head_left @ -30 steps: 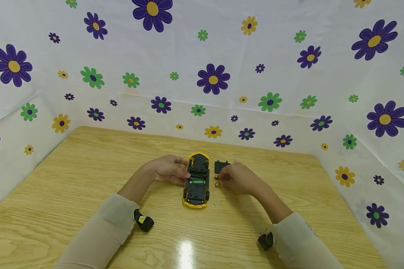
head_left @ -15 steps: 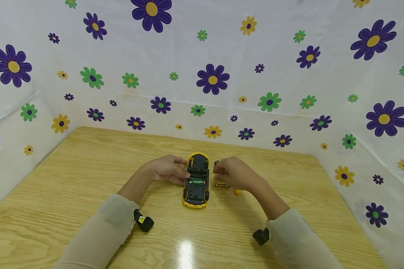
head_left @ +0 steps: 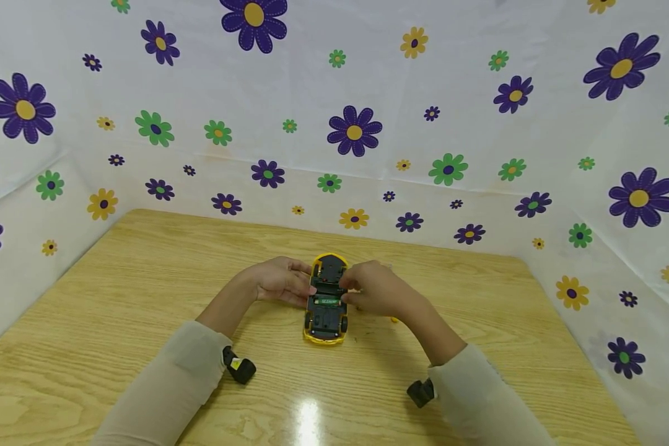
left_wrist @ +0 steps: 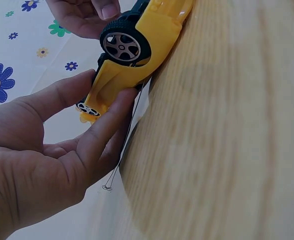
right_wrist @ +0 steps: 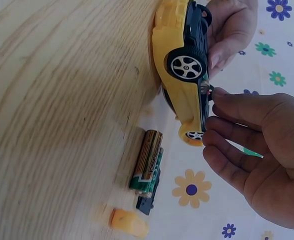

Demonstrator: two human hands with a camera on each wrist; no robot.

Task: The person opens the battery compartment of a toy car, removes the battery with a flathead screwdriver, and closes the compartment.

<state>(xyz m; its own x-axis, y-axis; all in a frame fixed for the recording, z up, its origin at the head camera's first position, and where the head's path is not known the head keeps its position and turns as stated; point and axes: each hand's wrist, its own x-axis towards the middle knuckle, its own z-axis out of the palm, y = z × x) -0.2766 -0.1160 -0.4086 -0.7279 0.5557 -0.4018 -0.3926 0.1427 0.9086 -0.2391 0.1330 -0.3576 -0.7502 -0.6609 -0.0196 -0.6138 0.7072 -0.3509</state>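
Observation:
A yellow toy car (head_left: 326,331) lies upside down with its black underside up and its battery compartment uncovered. A green battery (head_left: 326,301) sits across that compartment. My left hand (head_left: 279,282) grips the car's left side; in the left wrist view its thumb and fingers (left_wrist: 104,132) hold the yellow body. My right hand (head_left: 376,288) is at the car's right edge, thumb and finger apart. In the right wrist view its thumb tip (right_wrist: 222,96) is right at a silvery battery end. No separate battery shows between its fingers.
Right of the car, two batteries (right_wrist: 148,157) lie side by side on the wooden table (head_left: 201,371). A black battery cover (right_wrist: 146,204) and a small yellow piece (right_wrist: 129,222) lie beyond them. A flowered cloth (head_left: 312,93) rises behind the table.
My right hand has moved left from over the batteries on the table to the car's right edge. The left hand and the car have stayed put.

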